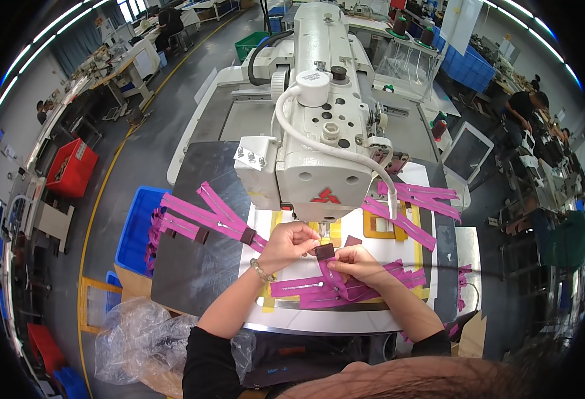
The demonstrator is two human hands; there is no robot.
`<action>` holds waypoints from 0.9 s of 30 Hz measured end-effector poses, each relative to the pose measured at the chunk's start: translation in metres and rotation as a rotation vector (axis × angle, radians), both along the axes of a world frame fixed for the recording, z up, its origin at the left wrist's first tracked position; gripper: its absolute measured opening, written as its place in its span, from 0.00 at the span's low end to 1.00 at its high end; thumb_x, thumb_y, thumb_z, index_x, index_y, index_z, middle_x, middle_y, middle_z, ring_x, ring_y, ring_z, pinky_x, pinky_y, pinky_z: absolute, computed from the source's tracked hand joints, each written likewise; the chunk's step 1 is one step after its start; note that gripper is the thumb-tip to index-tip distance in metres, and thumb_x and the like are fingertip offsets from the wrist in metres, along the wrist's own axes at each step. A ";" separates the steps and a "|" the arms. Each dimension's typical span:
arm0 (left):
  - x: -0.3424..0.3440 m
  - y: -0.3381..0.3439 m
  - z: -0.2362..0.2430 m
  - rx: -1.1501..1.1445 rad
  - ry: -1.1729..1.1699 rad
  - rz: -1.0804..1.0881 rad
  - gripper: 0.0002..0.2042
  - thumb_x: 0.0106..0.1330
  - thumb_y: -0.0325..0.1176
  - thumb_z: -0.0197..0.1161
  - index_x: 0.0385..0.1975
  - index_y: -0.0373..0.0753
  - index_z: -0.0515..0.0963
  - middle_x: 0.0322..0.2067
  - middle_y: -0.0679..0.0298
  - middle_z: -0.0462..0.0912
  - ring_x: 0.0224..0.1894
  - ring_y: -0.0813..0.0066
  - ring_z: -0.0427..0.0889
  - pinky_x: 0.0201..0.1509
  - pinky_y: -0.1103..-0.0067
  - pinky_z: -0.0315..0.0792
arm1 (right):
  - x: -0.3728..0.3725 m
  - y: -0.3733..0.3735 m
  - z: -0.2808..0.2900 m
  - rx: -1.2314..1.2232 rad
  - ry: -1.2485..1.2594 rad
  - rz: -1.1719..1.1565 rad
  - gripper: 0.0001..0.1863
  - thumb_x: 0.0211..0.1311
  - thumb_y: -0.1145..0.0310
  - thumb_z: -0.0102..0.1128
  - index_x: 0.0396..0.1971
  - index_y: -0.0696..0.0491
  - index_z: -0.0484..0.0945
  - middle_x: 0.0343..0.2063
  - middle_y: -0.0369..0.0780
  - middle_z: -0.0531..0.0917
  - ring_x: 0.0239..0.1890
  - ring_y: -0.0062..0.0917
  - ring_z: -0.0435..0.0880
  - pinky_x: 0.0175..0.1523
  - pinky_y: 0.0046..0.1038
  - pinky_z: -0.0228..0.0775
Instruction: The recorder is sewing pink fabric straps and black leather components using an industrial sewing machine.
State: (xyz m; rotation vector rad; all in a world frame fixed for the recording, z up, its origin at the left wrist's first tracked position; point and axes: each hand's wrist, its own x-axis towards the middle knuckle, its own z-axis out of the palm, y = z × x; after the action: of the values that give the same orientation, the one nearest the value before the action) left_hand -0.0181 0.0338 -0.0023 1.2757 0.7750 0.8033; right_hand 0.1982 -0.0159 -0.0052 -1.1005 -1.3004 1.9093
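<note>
My left hand (294,243) pinches the corner of a dark brown patch (324,251) on the end of a magenta zipper tape, just under the needle area (324,227) of a white sewing machine (312,173). My right hand (352,265) grips the same piece from the right, thumb and finger on the tape below the patch. More magenta zippers (299,287) lie beneath and beside my hands. Other zippers, some with brown patches, lie at left (216,219) and right (405,226). A small brown piece (354,241) sits by my right fingers.
A blue bin (126,239) holding magenta pieces stands left of the table (193,292). Yellow frames (378,226) sit on the white work surface. Crumpled clear plastic (126,339) lies at lower left. A red bin (73,166) stands farther left. Other people (525,110) work in the background.
</note>
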 end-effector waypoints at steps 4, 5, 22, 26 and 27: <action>-0.001 0.001 -0.001 0.001 0.025 0.030 0.03 0.62 0.23 0.59 0.33 0.32 0.75 0.28 0.61 0.83 0.29 0.77 0.84 0.31 0.85 0.76 | -0.001 0.000 0.004 0.009 0.003 0.004 0.11 0.61 0.68 0.61 0.21 0.55 0.75 0.15 0.29 0.75 0.17 0.10 0.72 0.22 0.14 0.62; -0.001 0.001 -0.001 0.002 0.025 0.031 0.03 0.62 0.23 0.59 0.33 0.32 0.75 0.28 0.61 0.83 0.29 0.77 0.84 0.31 0.85 0.76 | -0.001 0.000 0.004 0.011 -0.001 0.005 0.11 0.61 0.68 0.61 0.21 0.55 0.75 0.15 0.29 0.75 0.17 0.10 0.72 0.23 0.14 0.62; -0.006 -0.008 0.027 1.240 0.801 0.283 0.08 0.48 0.27 0.62 0.29 0.43 0.75 0.25 0.68 0.78 0.26 0.71 0.78 0.27 0.75 0.69 | 0.004 0.002 0.004 -0.030 0.037 0.001 0.11 0.60 0.67 0.61 0.21 0.54 0.74 0.14 0.30 0.75 0.15 0.11 0.71 0.21 0.14 0.59; -0.003 -0.012 0.021 1.297 0.818 0.007 0.18 0.47 0.27 0.62 0.41 0.44 0.75 0.41 0.67 0.78 0.44 0.69 0.76 0.43 0.73 0.68 | 0.001 0.001 0.006 -0.044 0.041 -0.017 0.09 0.60 0.68 0.62 0.23 0.54 0.74 0.14 0.31 0.75 0.15 0.11 0.71 0.21 0.14 0.59; 0.002 -0.015 0.021 1.257 0.774 -0.067 0.22 0.47 0.27 0.62 0.46 0.45 0.73 0.45 0.67 0.76 0.49 0.68 0.73 0.49 0.71 0.64 | 0.002 0.001 0.006 -0.044 0.050 -0.021 0.09 0.60 0.69 0.62 0.24 0.54 0.73 0.15 0.31 0.75 0.16 0.11 0.71 0.20 0.14 0.58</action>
State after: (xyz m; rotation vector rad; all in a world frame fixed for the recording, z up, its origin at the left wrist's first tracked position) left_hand -0.0163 0.0187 0.0185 2.8277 0.8073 0.7284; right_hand 0.1997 -0.0151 0.0005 -1.0775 -1.2200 1.9458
